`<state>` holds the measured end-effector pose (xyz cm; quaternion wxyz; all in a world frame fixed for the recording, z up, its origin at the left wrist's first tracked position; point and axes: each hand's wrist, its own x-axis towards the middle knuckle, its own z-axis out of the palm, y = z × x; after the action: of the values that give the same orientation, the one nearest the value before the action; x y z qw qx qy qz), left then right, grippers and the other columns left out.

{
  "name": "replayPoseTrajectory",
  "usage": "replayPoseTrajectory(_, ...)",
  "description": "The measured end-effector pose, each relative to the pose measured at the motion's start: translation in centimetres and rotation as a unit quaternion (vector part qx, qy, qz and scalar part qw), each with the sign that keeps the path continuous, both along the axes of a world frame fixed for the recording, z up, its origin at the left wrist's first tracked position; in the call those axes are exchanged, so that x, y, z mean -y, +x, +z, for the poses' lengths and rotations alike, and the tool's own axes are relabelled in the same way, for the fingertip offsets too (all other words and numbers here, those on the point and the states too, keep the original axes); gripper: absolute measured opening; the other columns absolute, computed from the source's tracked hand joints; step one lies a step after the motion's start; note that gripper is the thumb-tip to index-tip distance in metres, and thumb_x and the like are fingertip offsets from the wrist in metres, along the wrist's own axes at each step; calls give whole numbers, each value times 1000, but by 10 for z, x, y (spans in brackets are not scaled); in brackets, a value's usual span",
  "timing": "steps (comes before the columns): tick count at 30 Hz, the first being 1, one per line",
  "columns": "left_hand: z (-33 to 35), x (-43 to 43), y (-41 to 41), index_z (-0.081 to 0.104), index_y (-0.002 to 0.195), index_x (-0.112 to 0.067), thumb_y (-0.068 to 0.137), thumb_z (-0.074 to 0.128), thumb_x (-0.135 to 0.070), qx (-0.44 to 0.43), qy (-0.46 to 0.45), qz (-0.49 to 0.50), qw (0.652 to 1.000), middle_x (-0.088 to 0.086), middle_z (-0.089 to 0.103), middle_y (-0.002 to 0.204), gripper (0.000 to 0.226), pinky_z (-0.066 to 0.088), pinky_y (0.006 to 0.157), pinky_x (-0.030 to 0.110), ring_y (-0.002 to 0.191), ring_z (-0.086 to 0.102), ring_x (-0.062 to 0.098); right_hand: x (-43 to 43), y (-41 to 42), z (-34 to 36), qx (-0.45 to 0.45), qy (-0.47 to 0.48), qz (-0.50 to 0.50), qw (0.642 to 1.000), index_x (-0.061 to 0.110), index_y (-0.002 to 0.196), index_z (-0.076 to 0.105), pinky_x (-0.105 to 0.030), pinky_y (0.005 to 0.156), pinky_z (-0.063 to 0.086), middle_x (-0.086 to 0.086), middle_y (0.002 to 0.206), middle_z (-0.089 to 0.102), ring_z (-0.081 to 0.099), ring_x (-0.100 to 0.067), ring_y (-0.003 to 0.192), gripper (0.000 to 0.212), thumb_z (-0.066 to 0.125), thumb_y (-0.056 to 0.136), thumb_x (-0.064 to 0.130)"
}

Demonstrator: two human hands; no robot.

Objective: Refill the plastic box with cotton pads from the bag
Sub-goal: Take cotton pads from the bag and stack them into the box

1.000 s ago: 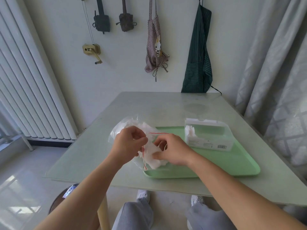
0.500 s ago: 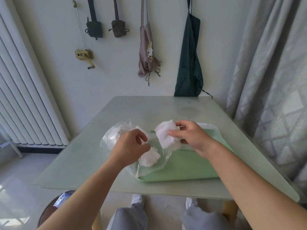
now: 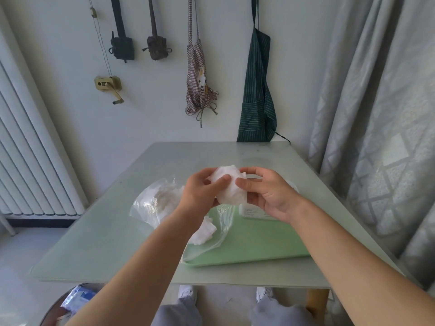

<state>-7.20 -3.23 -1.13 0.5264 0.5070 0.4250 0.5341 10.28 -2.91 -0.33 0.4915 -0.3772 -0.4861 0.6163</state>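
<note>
Smooth pale table, both hands gripping soft crumpled cotton pads

We note bare table open at upper centre and lower left. The bag blocks centre-left; tray and box crowd centre-right; curtain walls the right.

This is a home's dining corner. A dark green striped apron and a checked rabbit-print apron hang on the white wall behind a pale glass-topped table, between a white ribbed radiator and grey curtains.
</note>
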Motion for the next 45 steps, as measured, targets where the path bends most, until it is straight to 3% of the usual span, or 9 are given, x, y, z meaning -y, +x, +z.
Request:
replayPoseTrajectory(6,-2,-3,4,62,116,-7,93,65,-16,86,-50,-20,995,11,71,103,26,59,71,31,83,72,22,3,11,-1,2,13,37,999,7,127,56,-28,69,59,-12,99,70,72,-22,83,53,70,79,-10)
replayPoseTrajectory(12,-6,-6,3,60,109,-12,93,63,-12,165,-86,-69,980,11,73,90,17,61,69,31,74,70,26,-1,18,-4,-20,8,34,999,8,125,58,-26,65,57,-6,92,73,70,-18,78,49,65,81,-14)
replayPoseTrajectory(20,-5,-13,-15,66,105,-9,89,62,-12,116,-66,-132,982,6,69,96,17,56,87,36,90,67,20,-7,31,-8,0,-13,15,1000,9,120,61,-25,60,54,-9,92,69,65,-19,74,45,64,81,-13)
replayPoseTrajectory(28,3,-14,-10,67,109,-2,87,69,-15,-46,-10,-167,985,11,70,109,26,55,93,43,108,67,28,-6,34,-7,43,14,24,999,5,121,60,-25,61,57,-10,87,69,67,-19,73,42,59,85,-16)
replayPoseTrajectory(35,-1,-17,4,63,106,2,93,64,-6,-62,11,-90,994,16,68,101,16,59,74,33,90,70,23,-5,36,-6,53,12,23,998,7,120,61,-27,63,58,-9,89,69,68,-18,74,41,60,85,-14)
replayPoseTrajectory(38,-4,-20,8,60,106,5,93,63,-4,-89,39,-60,994,15,66,96,17,59,72,34,82,68,21,-6,36,-6,45,-14,20,999,11,111,65,-31,64,58,-8,89,69,68,-18,72,19,64,92,12)
replayPoseTrajectory(40,-5,-24,11,60,103,4,91,66,-3,-108,60,-44,991,13,64,94,15,60,73,36,78,67,21,-8,36,-4,56,-31,23,998,12,105,68,-34,67,57,-7,87,69,67,-20,73,24,65,91,31)
replayPoseTrajectory(43,-4,-30,17,61,93,-9,84,74,-4,-156,103,-36,982,7,66,91,16,58,73,35,74,64,20,-12,36,-2,151,-11,38,988,8,111,71,-35,76,56,-5,91,72,69,-19,83,49,76,75,41)
replayPoseTrajectory(45,-3,-35,21,60,90,-16,78,80,-5,-186,129,-27,974,3,66,92,25,53,68,24,71,60,13,-18,36,2,236,25,22,971,16,100,74,-34,82,53,-1,91,74,67,-16,86,31,81,74,32)
